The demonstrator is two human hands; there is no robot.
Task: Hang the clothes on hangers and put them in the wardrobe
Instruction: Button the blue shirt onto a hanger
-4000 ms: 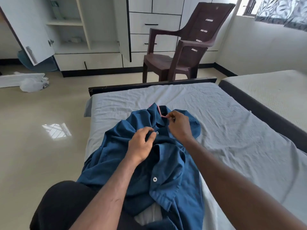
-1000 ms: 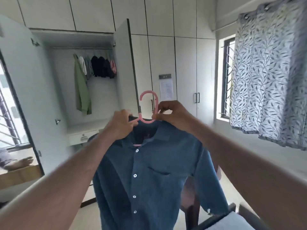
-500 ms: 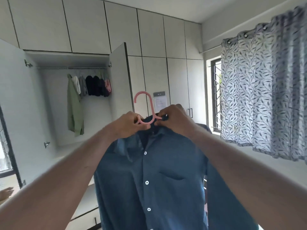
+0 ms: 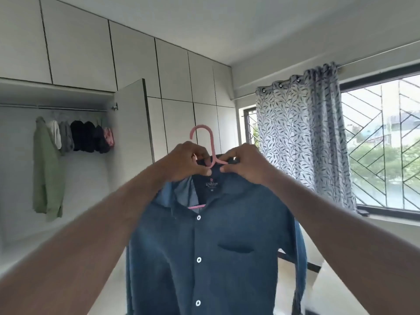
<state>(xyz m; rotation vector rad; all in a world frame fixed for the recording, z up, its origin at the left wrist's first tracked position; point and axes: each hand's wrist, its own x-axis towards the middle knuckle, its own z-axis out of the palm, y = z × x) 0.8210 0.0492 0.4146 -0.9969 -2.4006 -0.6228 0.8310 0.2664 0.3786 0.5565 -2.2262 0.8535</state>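
Both arms reach forward and up, meeting at the hanger (image 4: 210, 151). The left hand (image 4: 188, 161) sits just left of its neck, fingers curled, thumb pinching below. The right hand (image 4: 244, 163) mirrors it just right of the neck, fingertips pinching there.

The blue shirt (image 4: 218, 251) is a matt woven cloth with small glossy white buttons (image 4: 199, 259). The pink hanger (image 4: 210, 146) looks like smooth plastic. The wardrobe doors (image 4: 134, 123) are flat, matt laminate, and the rail (image 4: 56, 107) is probably metal. The leaf-print curtain (image 4: 302, 142) is thin cloth on metal eyelets.
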